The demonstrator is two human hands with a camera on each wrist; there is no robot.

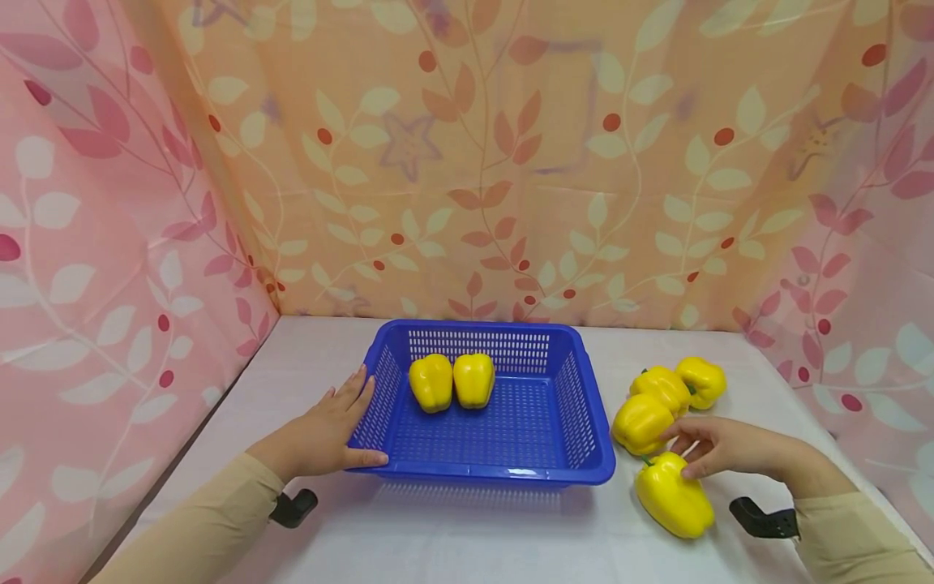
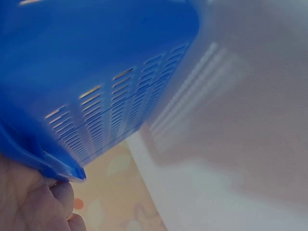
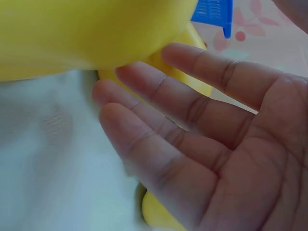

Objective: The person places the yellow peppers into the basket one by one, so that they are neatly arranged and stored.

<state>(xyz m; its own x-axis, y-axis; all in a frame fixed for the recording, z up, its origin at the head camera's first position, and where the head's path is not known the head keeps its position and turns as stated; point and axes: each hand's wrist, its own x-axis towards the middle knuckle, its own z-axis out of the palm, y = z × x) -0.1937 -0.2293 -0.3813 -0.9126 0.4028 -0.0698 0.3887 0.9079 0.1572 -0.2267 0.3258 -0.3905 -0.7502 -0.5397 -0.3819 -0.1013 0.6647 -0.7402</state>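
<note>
A blue plastic basket (image 1: 496, 473) stands on the table with two yellow bell peppers, one on the left (image 1: 431, 385) and one beside it (image 1: 474, 381), near its back left. My left hand (image 1: 324, 434) rests on the basket's left rim, fingers spread and thumb over the front corner. To the right of the basket, my right hand (image 1: 737, 450) reaches over the nearest yellow bell pepper (image 1: 674, 499), thumb right at its upper side. In the right wrist view its fingers (image 3: 163, 168) extend loosely beneath that pepper (image 3: 91, 33), not wrapped round it.
Behind the right hand's fingertips, three more yellow bell peppers lie in a row, a near one (image 1: 642, 424), a middle one (image 1: 662, 388) and a far one (image 1: 702, 383). A white cloth (image 1: 438, 543) covers the table. Patterned curtains (image 1: 474, 162) enclose the back and sides.
</note>
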